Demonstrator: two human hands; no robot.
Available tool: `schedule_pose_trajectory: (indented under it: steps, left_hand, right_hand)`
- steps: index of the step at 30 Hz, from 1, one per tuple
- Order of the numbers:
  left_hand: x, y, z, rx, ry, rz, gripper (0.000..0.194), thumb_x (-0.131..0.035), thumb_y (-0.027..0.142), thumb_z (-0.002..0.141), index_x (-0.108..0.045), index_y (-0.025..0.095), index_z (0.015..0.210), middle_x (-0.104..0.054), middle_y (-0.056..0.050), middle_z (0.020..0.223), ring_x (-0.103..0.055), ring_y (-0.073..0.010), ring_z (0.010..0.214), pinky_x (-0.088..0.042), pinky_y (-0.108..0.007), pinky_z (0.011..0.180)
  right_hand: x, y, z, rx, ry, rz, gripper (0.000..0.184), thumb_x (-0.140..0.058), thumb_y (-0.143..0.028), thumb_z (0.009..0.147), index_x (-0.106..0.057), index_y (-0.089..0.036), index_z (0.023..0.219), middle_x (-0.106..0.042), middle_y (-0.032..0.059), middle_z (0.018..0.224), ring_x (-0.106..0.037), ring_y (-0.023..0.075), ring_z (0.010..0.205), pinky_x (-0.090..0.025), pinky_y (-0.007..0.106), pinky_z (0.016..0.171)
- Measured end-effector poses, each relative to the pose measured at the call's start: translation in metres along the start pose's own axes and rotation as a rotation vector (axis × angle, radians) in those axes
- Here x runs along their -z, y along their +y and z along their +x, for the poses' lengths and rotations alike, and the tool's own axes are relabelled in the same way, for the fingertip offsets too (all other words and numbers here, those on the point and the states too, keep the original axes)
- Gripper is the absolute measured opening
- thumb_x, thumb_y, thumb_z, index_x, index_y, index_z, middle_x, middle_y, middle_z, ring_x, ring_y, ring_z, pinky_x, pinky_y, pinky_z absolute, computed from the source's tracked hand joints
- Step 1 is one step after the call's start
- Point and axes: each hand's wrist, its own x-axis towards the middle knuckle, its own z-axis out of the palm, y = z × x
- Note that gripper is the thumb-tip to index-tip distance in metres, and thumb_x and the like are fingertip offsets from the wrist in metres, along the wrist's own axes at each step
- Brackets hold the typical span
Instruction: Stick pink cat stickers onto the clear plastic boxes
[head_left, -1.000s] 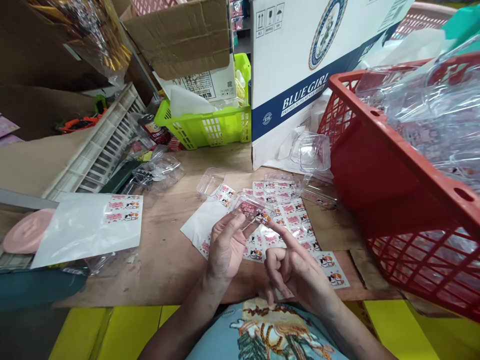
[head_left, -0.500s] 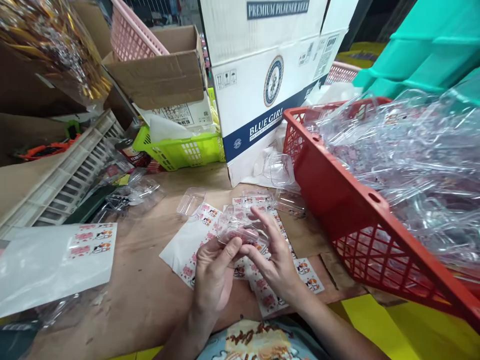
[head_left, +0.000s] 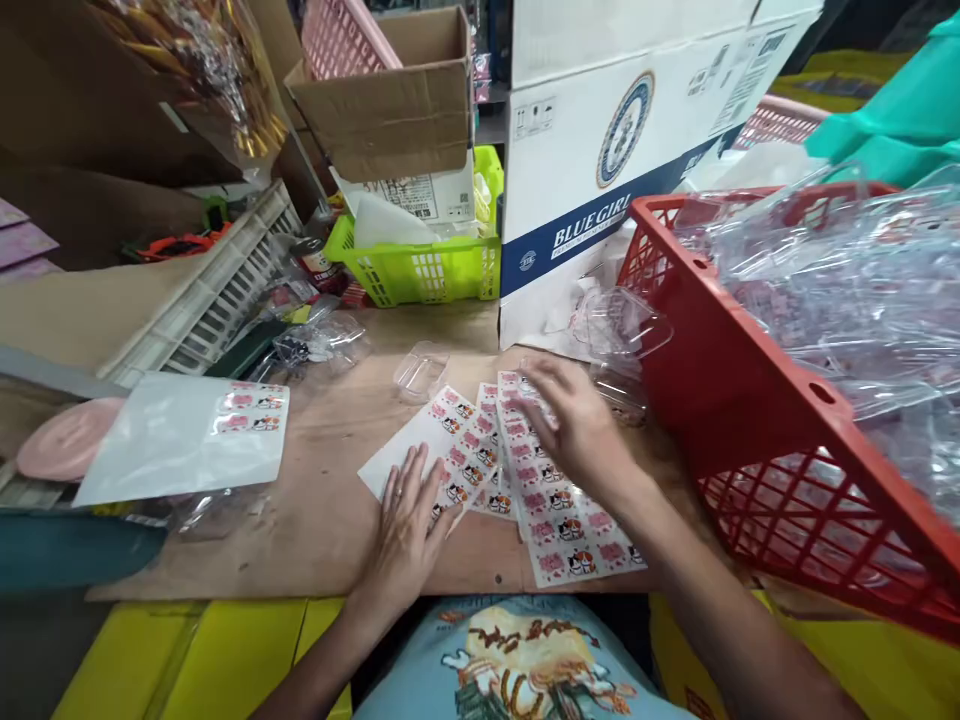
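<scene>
My left hand [head_left: 409, 515] lies flat with spread fingers on a sticker sheet [head_left: 401, 462], part of which is blank white backing. The stickers are printed with pink pictures and cats. My right hand [head_left: 574, 420] is over the upper part of another sticker sheet [head_left: 559, 520], fingers stretched and slightly smeared, with nothing seen in them. Whether it touches the sheet I cannot tell. A third sheet [head_left: 496, 497] shows partly between these two. Beyond the sheets sits a clear plastic box [head_left: 422, 372]. Another clear plastic box [head_left: 622, 322] lies by the basket.
At the right stands a red basket [head_left: 667, 330] heaped with clear plastic boxes [head_left: 847, 290]. A white carton [head_left: 577, 220] and a lime-green basket [head_left: 427, 275] stand behind. On the left are a white sheet with few stickers [head_left: 180, 435] and a white crate [head_left: 217, 300].
Both hands have let go of the clear plastic box they held and moved apart, left onto one sheet, right over another. The view has shifted, and the sticker sheets show more fully.
</scene>
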Motion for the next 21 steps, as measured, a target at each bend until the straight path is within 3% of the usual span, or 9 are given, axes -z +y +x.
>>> schedule_pose_trajectory:
  steps: [2, 5, 8, 9, 11, 14, 16, 19, 21]
  left_hand:
    - [0.004, 0.005, -0.004, -0.001, 0.016, 0.001, 0.052, -0.049, 0.033, 0.098, -0.040, 0.024, 0.147, -0.033, -0.015, 0.160, -0.026, -0.0305, 0.150, -0.027, -0.054, 0.119]
    - [0.017, -0.001, 0.006, 0.054, 0.032, -0.021, 0.044, -0.054, 0.034, 0.096, -0.049, 0.024, 0.138, -0.049, -0.015, 0.145, -0.044, -0.0301, 0.137, -0.037, -0.048, 0.111]
    - [0.030, -0.024, 0.030, 0.217, 0.139, 0.029, 0.056, -0.067, 0.041, 0.086, -0.050, 0.020, 0.135, -0.055, -0.015, 0.128, -0.051, -0.0330, 0.122, -0.042, -0.049, 0.102]
    - [0.034, -0.032, 0.038, 0.247, 0.139, 0.034, 0.056, -0.072, 0.041, 0.082, -0.054, 0.019, 0.130, -0.057, -0.014, 0.123, -0.052, -0.0334, 0.118, -0.043, -0.050, 0.099]
    - [0.037, -0.046, 0.051, 0.230, 0.054, -0.019, 0.035, -0.075, 0.037, 0.079, -0.065, 0.019, 0.106, -0.061, -0.009, 0.107, -0.055, -0.0304, 0.108, -0.044, -0.046, 0.095]
    - [0.036, -0.054, 0.057, 0.154, -0.010, -0.183, 0.010, -0.069, 0.025, 0.084, -0.062, 0.020, 0.077, -0.060, -0.003, 0.090, -0.058, -0.0227, 0.095, -0.046, -0.038, 0.090]
    - [0.033, -0.054, 0.055, 0.162, 0.051, -0.232, 0.007, -0.067, 0.023, 0.085, -0.063, 0.021, 0.090, -0.060, -0.003, 0.098, -0.059, -0.0208, 0.096, -0.047, -0.036, 0.088]
    - [0.031, -0.053, 0.052, 0.205, 0.102, -0.175, 0.040, -0.075, 0.031, 0.080, -0.058, 0.022, 0.115, -0.056, -0.006, 0.113, -0.058, -0.0237, 0.103, -0.048, -0.038, 0.091]
    - [0.030, -0.052, 0.052, 0.205, 0.055, -0.125, 0.030, -0.076, 0.032, 0.079, -0.063, 0.023, 0.104, -0.057, -0.005, 0.108, -0.058, -0.0258, 0.105, -0.046, -0.041, 0.093]
  right_hand:
    - [-0.034, -0.024, -0.010, 0.034, -0.180, 0.011, 0.048, -0.049, -0.040, 0.100, -0.053, -0.010, 0.138, -0.060, 0.0216, 0.126, -0.044, 0.0368, 0.132, -0.040, 0.059, 0.107]
    - [-0.077, -0.046, -0.014, 0.060, -0.409, -0.071, 0.061, -0.056, -0.036, 0.096, -0.043, -0.004, 0.146, -0.049, 0.0301, 0.140, -0.028, 0.0477, 0.142, -0.025, 0.072, 0.109]
    - [-0.096, -0.050, -0.016, 0.182, -0.549, 0.012, 0.054, -0.052, -0.026, 0.098, -0.040, -0.011, 0.149, -0.042, 0.0260, 0.149, -0.025, 0.0474, 0.144, -0.025, 0.074, 0.107]
    - [-0.098, -0.049, -0.016, 0.200, -0.552, 0.062, 0.055, -0.052, -0.025, 0.098, -0.039, -0.013, 0.149, -0.041, 0.0241, 0.150, -0.026, 0.0453, 0.145, -0.026, 0.071, 0.108]
    - [-0.098, -0.045, -0.015, 0.159, -0.486, 0.148, 0.064, -0.056, -0.027, 0.095, -0.031, -0.012, 0.153, -0.038, 0.0245, 0.152, -0.027, 0.0416, 0.145, -0.028, 0.065, 0.111]
    - [-0.099, -0.038, -0.007, 0.026, -0.377, 0.204, 0.083, -0.062, -0.027, 0.091, -0.014, -0.008, 0.157, -0.039, 0.0286, 0.149, -0.032, 0.0401, 0.141, -0.033, 0.061, 0.110]
    - [-0.103, -0.036, -0.002, -0.002, -0.379, 0.212, 0.092, -0.066, -0.022, 0.088, -0.010, -0.011, 0.159, -0.051, 0.0266, 0.136, -0.042, 0.0408, 0.131, -0.036, 0.064, 0.105]
    - [-0.111, -0.036, 0.000, 0.018, -0.399, 0.226, 0.098, -0.072, -0.016, 0.081, -0.014, -0.017, 0.159, -0.057, 0.0204, 0.125, -0.050, 0.0388, 0.118, -0.041, 0.062, 0.100]
    - [-0.114, -0.037, -0.001, 0.035, -0.395, 0.255, 0.098, -0.073, -0.016, 0.080, -0.016, -0.020, 0.159, -0.054, 0.0194, 0.131, -0.049, 0.0367, 0.120, -0.042, 0.056, 0.102]
